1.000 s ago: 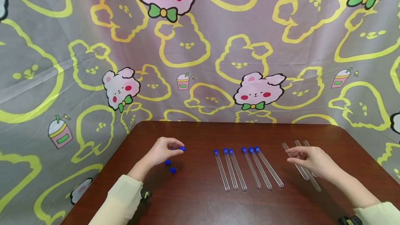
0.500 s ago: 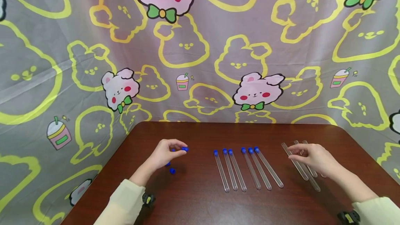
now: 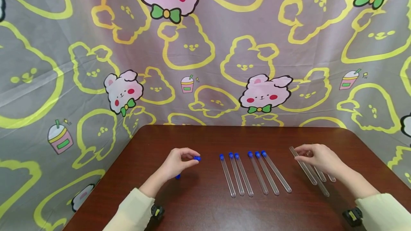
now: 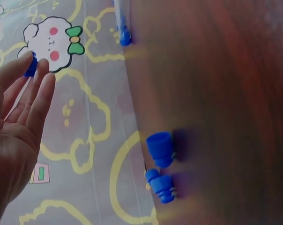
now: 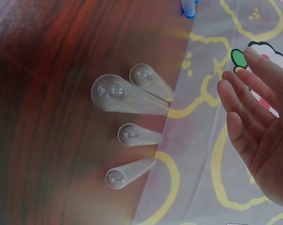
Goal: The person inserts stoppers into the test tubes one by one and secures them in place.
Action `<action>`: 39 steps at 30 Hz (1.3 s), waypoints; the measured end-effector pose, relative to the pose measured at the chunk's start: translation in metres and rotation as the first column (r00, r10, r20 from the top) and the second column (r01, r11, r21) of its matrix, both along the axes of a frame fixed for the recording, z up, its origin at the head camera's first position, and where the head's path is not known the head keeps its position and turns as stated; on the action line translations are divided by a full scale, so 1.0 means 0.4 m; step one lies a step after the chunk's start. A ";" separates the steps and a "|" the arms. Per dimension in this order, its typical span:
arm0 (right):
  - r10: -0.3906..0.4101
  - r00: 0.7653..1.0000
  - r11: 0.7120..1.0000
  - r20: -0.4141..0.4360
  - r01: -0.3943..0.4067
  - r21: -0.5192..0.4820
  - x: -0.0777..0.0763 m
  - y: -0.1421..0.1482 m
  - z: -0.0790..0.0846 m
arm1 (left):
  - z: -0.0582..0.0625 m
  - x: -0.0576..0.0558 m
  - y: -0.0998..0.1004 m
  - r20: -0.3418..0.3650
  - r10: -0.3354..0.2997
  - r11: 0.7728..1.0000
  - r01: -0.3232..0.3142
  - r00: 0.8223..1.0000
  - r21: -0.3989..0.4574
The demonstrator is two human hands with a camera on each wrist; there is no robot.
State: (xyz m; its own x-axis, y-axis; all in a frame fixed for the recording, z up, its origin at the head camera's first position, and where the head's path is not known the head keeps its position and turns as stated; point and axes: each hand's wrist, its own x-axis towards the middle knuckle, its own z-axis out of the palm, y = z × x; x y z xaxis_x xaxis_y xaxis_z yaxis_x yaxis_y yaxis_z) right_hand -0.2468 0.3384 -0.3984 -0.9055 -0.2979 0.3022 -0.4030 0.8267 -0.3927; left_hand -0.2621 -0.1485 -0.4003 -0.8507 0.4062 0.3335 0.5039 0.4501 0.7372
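My left hand (image 3: pixel 176 161) pinches a blue test tube cap (image 3: pixel 197 158) between thumb and fingertips, above the table. In the left wrist view, that blue cap (image 4: pixel 31 65) shows at the tips of the thumb and index finger. My right hand (image 3: pixel 319 157) hangs over several uncapped glass-clear test tubes (image 3: pixel 305 168), fingers loosely bent, with the fingertips close to the upper end of the leftmost one. Those tubes (image 5: pixel 132 96) point their rounded ends at the right wrist camera, and the right hand (image 5: pixel 258 117) has nothing between its fingers there.
Several capped test tubes (image 3: pixel 244 177) lie side by side mid-table between the hands. Loose blue caps (image 4: pixel 160 147) lie on the table by the left hand, mostly hidden behind it in the head view. A patterned cloth (image 3: pixel 205 45) surrounds the brown table (image 3: pixel 208 213).
My left hand has moved right and slightly nearer with the blue cap, away from the loose caps. The right hand has edged up and closer over the uncapped tubes.
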 end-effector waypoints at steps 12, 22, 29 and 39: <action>0.007 0.998 0.999 0.055 -0.008 0.031 -0.025 -0.007 -0.011 | -0.018 0.010 0.028 0.029 -0.040 0.999 0.040 0.999 -0.007; -0.004 0.996 0.995 0.088 -0.005 0.100 -0.053 0.004 -0.031 | -0.036 0.015 0.054 0.046 -0.066 0.998 0.067 0.997 0.000; -0.068 0.991 0.989 0.113 0.052 0.140 -0.059 0.030 -0.039 | -0.036 0.017 0.069 0.061 -0.076 0.997 0.078 0.995 -0.024; -0.082 0.981 0.987 0.176 0.056 0.149 -0.072 0.040 -0.065 | -0.035 0.017 0.086 0.072 -0.113 0.993 0.115 0.991 -0.025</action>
